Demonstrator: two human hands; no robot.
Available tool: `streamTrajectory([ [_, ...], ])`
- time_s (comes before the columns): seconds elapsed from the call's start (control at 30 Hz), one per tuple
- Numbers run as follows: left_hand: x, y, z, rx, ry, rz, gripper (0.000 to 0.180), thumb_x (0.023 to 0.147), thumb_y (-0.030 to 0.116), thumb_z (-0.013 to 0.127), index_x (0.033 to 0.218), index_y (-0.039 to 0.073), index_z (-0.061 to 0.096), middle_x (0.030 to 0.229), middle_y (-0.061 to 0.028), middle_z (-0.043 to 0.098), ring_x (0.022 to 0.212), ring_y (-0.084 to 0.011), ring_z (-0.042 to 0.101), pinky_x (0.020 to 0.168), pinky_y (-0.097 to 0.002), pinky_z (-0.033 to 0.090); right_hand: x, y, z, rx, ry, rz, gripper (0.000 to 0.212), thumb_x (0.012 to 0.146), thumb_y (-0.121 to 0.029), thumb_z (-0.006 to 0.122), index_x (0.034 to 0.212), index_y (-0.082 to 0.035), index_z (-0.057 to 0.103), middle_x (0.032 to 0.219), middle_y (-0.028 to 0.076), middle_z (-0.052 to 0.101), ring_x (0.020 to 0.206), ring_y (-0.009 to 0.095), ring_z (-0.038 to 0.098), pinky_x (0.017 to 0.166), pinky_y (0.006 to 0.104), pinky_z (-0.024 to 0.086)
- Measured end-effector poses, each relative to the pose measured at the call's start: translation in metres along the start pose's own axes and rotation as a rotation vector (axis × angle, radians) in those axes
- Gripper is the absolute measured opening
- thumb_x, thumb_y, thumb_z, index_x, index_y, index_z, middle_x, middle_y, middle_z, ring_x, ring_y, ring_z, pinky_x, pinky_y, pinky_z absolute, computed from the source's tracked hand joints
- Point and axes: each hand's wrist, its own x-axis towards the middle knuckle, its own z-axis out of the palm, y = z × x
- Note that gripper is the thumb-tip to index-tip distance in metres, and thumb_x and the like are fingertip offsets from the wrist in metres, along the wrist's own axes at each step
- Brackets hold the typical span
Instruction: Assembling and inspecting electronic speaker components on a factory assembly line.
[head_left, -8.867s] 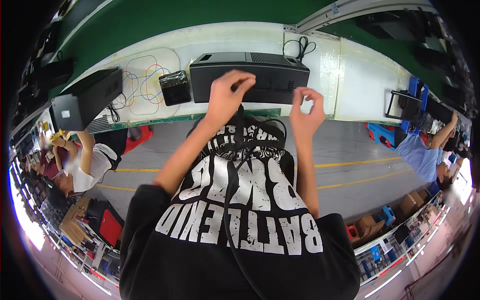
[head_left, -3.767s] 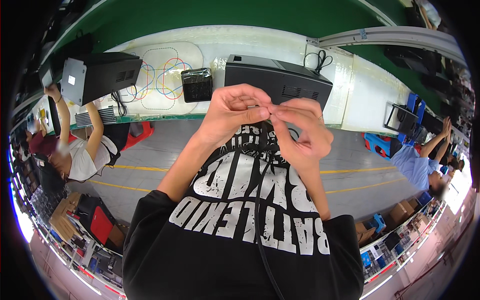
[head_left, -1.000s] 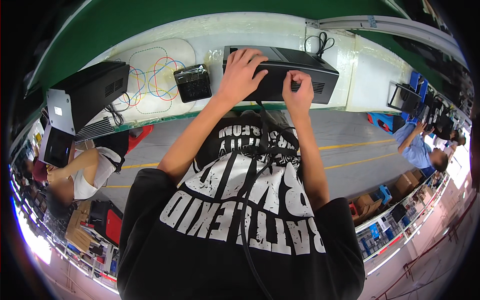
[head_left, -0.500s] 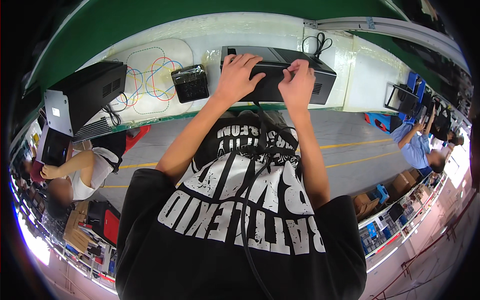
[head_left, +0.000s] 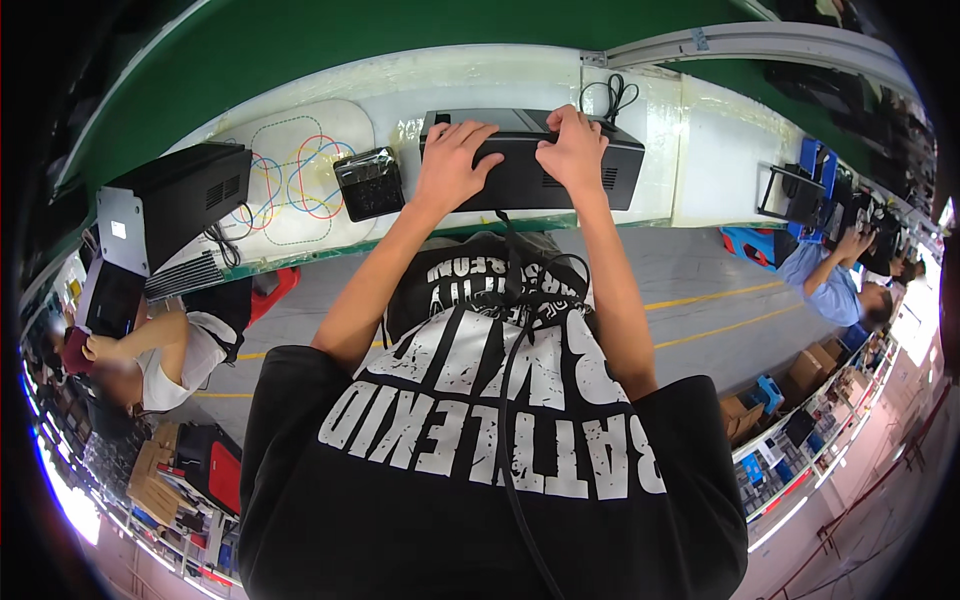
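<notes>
A long black metal-cased device lies along the near edge of the white bench, straight in front of me. My left hand rests on its left part, fingers spread over the top front edge and thumb apart on the front face. Over the right part, my right hand has its fingers curled at the top edge and its thumb pointing left. Whatever its fingertips hold, if anything, is hidden. Slotted vents show on the front face beside the right hand. A coiled black cable lies behind the case.
Left of the case sits a small black tray beside a mat with coloured loops. A second black case stands farther left, near a co-worker. At the right are a black frame and another person.
My view has shifted slightly, so the bench things appear farther left. My right hand has moved a little farther over the case's top edge. The left hand stays on the case.
</notes>
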Motion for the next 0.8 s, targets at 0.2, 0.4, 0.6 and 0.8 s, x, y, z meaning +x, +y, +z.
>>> streamTrajectory([
  [0.2, -0.001, -0.014, -0.004, 0.011, 0.017, 0.007, 0.036, 0.078, 0.023, 0.071, 0.111, 0.009, 0.065, 0.105, -0.0056, 0.064, 0.100, -0.0262, 0.058, 0.097, -0.0383, 0.036, 0.000, -0.008, 0.006, -0.109, 0.002, -0.114, 0.033, 0.070, -0.010, 0.070, 0.101, -0.009, 0.057, 0.100, 0.010, 0.062, 0.101, 0.034, 0.055, 0.089, 0.0450, 0.040],
  [0.4, -0.066, -0.010, -0.037, -0.001, 0.183, -0.469, 0.064, 0.080, 0.034, 0.073, 0.132, 0.006, 0.049, 0.144, -0.0161, 0.038, 0.135, -0.0313, 0.035, 0.110, -0.0427, 0.027, 0.056, 0.109, -0.032, 0.355, -0.359, -0.336, 0.035, 0.096, -0.033, 0.053, 0.101, 0.001, 0.064, 0.095, 0.012, 0.066, 0.089, 0.018, 0.059, 0.084, 0.0315, 0.044],
  [0.6, -0.099, -0.030, 0.030, -0.856, 0.214, -0.891, 0.084, 0.084, 0.047, 0.068, 0.144, 0.000, 0.033, 0.146, -0.0161, 0.035, 0.136, -0.0250, 0.032, 0.112, -0.0342, 0.025, 0.111, 0.247, 0.077, 1.319, -0.579, -0.159, 0.052, 0.101, -0.046, 0.038, 0.092, 0.000, 0.061, 0.084, 0.004, 0.059, 0.086, 0.016, 0.054, 0.093, 0.0316, 0.039],
  [0.8, -0.096, -0.050, 0.009, -0.932, 0.567, -1.008, 0.058, 0.086, 0.049, 0.066, 0.116, -0.001, 0.063, 0.105, -0.0040, 0.066, 0.097, -0.0115, 0.058, 0.088, -0.0240, 0.043, 0.107, 0.175, 0.055, 1.441, -0.514, 0.002, 0.053, 0.100, -0.046, 0.038, 0.076, -0.003, 0.057, 0.071, 0.004, 0.053, 0.072, 0.016, 0.052, 0.082, 0.0297, 0.043],
])
